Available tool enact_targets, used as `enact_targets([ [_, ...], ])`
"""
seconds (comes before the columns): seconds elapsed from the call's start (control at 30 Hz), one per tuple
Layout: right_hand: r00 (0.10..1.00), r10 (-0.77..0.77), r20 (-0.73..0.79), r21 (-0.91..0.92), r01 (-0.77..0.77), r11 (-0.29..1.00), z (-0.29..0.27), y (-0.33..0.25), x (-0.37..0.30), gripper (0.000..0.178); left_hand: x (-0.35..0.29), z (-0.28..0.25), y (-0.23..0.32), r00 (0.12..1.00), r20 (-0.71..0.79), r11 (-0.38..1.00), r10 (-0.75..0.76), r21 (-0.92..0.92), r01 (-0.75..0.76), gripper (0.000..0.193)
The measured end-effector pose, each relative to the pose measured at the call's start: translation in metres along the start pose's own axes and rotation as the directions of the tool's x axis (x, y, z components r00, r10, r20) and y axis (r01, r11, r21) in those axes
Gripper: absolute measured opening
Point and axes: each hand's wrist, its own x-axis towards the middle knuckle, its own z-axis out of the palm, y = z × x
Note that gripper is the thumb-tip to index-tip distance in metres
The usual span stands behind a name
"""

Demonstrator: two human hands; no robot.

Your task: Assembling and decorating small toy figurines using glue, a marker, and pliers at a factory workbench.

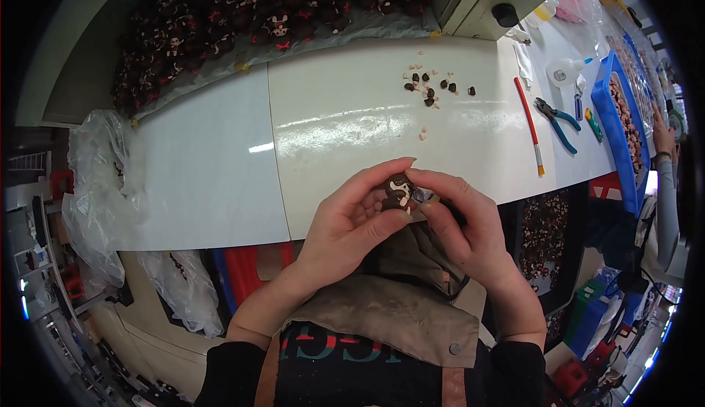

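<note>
A small dark brown figurine (397,192) with cream-coloured parts is in my left hand (352,212), whose thumb and fingers curl round it just past the table's near edge. My right hand (464,220) is closed beside it. Its thumb and forefinger pinch a small shiny greyish piece (422,195) against or close to the figurine's right side. What that piece is I cannot make out. Beyond my hands, several tiny dark brown pieces (430,94) and pale pink bits (423,134) lie scattered on the white table (330,135).
Many brown figurines (279,21) fill the far left on a grey cloth. A red brush (527,124), pliers (558,124), a white squeeze bottle (564,73) and a blue tray (620,135) of small parts are at right. A machine panel (507,3) stands behind. Another person's arm (664,157) shows far right.
</note>
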Motion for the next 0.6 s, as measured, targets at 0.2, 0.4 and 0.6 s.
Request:
enact_targets([
  [0.2,1.000,-0.010,0.002,-0.037,0.010,0.999,0.0009,0.0009,0.0006,0.032,-0.0010,-0.0008,-0.0005,1.000,-0.015,1.000,0.006,0.031,-0.005,0.048],
  [0.4,0.999,-0.037,-0.011,-0.076,0.036,0.996,0.0035,0.0020,0.0007,0.033,-0.0015,-0.0029,-0.0021,1.000,-0.018,1.000,0.021,0.022,-0.021,0.047],
  [0.6,0.997,-0.079,-0.024,-0.066,0.077,0.995,0.0000,0.0003,-0.0008,0.032,-0.0005,-0.0005,0.0001,1.000,-0.018,1.000,0.007,-0.002,-0.007,0.048],
])
